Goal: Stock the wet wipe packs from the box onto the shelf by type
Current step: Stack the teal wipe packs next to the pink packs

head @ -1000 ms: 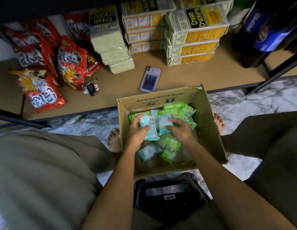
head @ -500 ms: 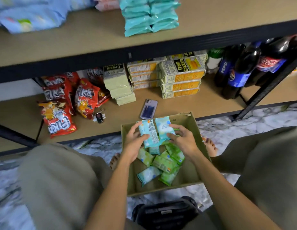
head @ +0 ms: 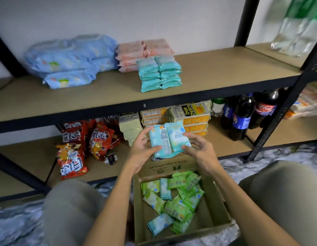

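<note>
While the left hand (head: 142, 150) and the right hand (head: 200, 150) are hovering above the box (head: 212, 197), they are pinching 2 teal wipe packs (head: 169, 140) between them, fingers curled on the outer edges, thumbs underneath. These packs are sitting side by side, below the upper shelf (head: 216, 75) where a matching teal stack (head: 160, 73) is waiting beside pink packs (head: 141, 52) and big blue packs (head: 69, 59). Green packs (head: 180, 194) and a few teal ones are lying loose in the box. Each pack is probably behaving as a light, soft, slightly slick pouch that is sagging if held at 1 corner, so gripping both long edges together, squeezing inward, is looking like the safest hold.
</note>
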`<state>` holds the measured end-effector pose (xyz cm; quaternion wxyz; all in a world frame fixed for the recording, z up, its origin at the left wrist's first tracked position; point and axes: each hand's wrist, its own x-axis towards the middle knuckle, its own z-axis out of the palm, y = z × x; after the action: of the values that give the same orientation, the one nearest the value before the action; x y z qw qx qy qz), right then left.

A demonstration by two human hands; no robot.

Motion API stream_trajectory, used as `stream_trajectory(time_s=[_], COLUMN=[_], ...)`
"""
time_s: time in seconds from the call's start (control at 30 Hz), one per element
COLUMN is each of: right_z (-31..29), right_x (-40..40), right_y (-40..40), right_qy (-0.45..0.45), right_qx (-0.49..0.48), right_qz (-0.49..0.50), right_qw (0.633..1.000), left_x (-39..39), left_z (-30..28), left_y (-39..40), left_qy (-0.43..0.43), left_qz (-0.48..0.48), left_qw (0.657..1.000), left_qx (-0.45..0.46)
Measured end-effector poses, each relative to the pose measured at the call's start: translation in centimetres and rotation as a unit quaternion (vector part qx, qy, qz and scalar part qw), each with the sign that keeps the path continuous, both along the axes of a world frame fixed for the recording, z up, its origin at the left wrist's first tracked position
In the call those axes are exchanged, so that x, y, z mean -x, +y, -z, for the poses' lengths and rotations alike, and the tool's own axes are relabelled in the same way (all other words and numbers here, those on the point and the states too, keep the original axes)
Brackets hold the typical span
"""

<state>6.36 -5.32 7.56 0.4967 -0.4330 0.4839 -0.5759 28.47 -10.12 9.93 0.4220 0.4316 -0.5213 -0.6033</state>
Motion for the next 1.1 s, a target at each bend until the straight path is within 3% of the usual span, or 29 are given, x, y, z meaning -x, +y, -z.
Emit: stream_trajectory(time_s=[0.23,0.67,1.1], right_z=[-5.6,-14.5,-20.4], right_x=[0.4,0.7,1.9], right_y=[-1.2,-5.6,-14.6], right_qy=[0.011,-0.012,0.044], right_qx=[0.089,0.182,0.196], right_qz=[0.011,-0.005,0.03], right_qw=[0.996,0.983,0.979], left_x=[-0.2,0.3,0.8], left_z=[-6.7,-16.3,-21.4], left_y=[-1.2,-4.9,-13.9], left_qy=[-0.031,-0.037,-0.086], left_qz=[0.015,-0.026,-0.118], left_qw=[0.993,0.978,0.97], left_qx=[0.112,0.204,0.196])
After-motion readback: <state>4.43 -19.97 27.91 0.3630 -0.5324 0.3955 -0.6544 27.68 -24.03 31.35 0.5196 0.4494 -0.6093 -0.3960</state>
